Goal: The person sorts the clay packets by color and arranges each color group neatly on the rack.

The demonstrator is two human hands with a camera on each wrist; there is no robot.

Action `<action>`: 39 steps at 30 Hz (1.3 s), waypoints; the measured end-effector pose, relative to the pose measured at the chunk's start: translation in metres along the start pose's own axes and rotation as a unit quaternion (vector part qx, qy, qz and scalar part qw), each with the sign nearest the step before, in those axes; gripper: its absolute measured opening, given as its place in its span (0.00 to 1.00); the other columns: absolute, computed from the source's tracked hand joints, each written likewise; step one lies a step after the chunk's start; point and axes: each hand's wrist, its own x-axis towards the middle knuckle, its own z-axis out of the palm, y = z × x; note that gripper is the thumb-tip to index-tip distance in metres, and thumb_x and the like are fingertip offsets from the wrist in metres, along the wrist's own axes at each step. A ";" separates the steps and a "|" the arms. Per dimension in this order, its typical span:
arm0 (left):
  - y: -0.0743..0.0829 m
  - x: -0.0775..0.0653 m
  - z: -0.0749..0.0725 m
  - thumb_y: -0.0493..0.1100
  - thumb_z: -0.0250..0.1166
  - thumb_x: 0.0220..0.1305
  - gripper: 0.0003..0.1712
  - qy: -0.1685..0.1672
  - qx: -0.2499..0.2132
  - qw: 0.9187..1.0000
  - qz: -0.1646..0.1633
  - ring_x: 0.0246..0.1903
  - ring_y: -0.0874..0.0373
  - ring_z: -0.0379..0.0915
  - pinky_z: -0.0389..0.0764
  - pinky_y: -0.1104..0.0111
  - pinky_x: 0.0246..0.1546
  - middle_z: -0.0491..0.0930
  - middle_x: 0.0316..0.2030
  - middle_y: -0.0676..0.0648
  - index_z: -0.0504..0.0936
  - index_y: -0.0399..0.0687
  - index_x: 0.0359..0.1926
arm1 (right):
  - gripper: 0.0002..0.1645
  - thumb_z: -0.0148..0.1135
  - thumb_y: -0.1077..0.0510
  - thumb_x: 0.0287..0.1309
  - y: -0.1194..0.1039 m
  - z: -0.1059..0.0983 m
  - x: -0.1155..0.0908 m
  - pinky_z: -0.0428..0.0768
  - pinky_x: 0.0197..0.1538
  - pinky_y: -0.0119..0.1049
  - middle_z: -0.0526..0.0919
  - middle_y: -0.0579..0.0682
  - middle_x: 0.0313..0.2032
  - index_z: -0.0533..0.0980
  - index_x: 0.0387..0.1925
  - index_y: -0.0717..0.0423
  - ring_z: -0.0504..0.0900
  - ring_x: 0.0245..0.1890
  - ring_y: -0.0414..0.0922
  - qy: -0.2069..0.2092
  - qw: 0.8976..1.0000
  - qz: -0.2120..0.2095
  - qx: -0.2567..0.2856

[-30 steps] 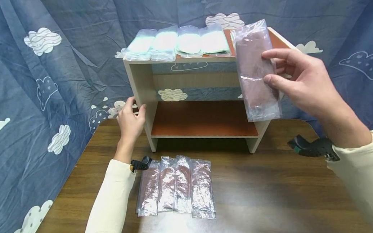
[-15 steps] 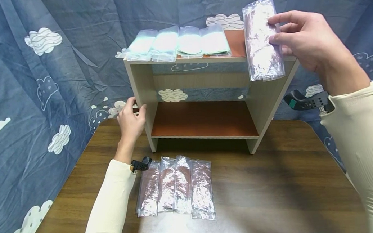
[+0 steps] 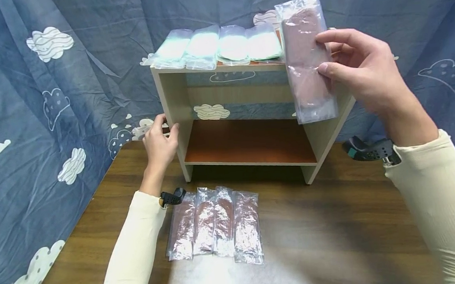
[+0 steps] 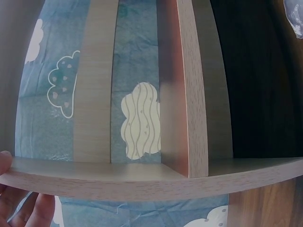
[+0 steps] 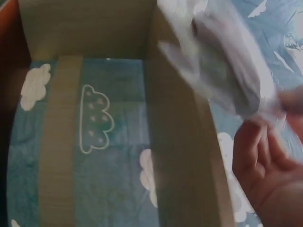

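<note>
Head view: in the upper right of the frame, the right hand holds a packet, a long clear plastic sleeve with something brownish-pink inside. Its grip is closed on the packet, pinching the long edge between thumb and forefinger. The packet hangs nearly upright, leaning slightly, in front of the right end of the shelf unit; whether it touches the top board cannot be told. The right wrist view has it blurred at upper right, beside a side panel.

Left of centre, the left hand grasps the front edge of the left panel; the left wrist view puts the thumb on one face and the fingers on the other.

Four pale packets lie side by side along the top board, upper centre, bright with glare. At lower centre, four brownish packets lie in a row on the wooden worktop, some overlapping. Cream sleeves cover both forearms, and a black device sits at each wrist. Behind everything hangs a blue curtain printed with clouds.
</note>
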 end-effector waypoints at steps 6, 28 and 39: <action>0.000 -0.001 -0.002 0.44 0.65 0.63 0.17 0.003 0.001 1.000 -0.002 0.41 0.43 0.87 0.73 0.45 0.47 0.87 0.47 0.39 0.80 0.41 0.50 | 0.27 0.60 0.82 0.50 0.012 0.026 -0.014 0.79 0.36 0.25 0.86 0.47 0.42 0.80 0.52 0.65 0.82 0.37 0.39 -0.128 0.987 -0.056 -0.080; 0.002 -0.002 0.003 0.44 0.65 0.62 0.17 0.002 0.001 1.000 0.006 0.40 0.43 0.87 0.74 0.44 0.45 0.87 0.47 0.40 0.80 0.40 0.49 | 0.28 0.60 0.62 0.59 0.153 0.092 -0.005 0.74 0.48 0.34 0.81 0.54 0.59 0.76 0.63 0.50 0.77 0.48 0.45 -0.209 0.929 0.182 -0.247; -0.001 0.001 0.002 0.45 0.65 0.63 0.17 -0.001 -0.003 1.000 0.000 0.41 0.44 0.87 0.73 0.44 0.45 0.86 0.47 0.40 0.80 0.41 0.50 | 0.30 0.58 0.67 0.62 0.203 0.126 0.010 0.73 0.41 0.32 0.75 0.54 0.49 0.72 0.66 0.54 0.71 0.42 0.44 -0.107 0.948 0.264 -0.144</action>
